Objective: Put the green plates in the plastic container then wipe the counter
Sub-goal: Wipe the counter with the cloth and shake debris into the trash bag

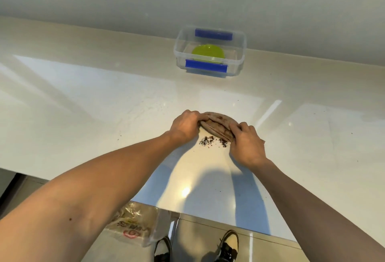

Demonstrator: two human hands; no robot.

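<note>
A clear plastic container (239, 53) with blue clips stands at the back of the pale counter (104, 95), against the wall. Green plates (208, 53) lie inside it. In the middle of the counter a brown, stained cloth (218, 123) is bunched up. My left hand (185, 126) grips its left end and my right hand (246, 144) grips its right end. A small heap of dark crumbs (210, 140) lies on the counter just in front of the cloth, between my hands.
A few stray dark specks (119, 136) dot the counter to the left and right. The counter's front edge runs across the bottom. Below it on the tiled floor lie a plastic bag (133, 223) and my shoes (228, 245).
</note>
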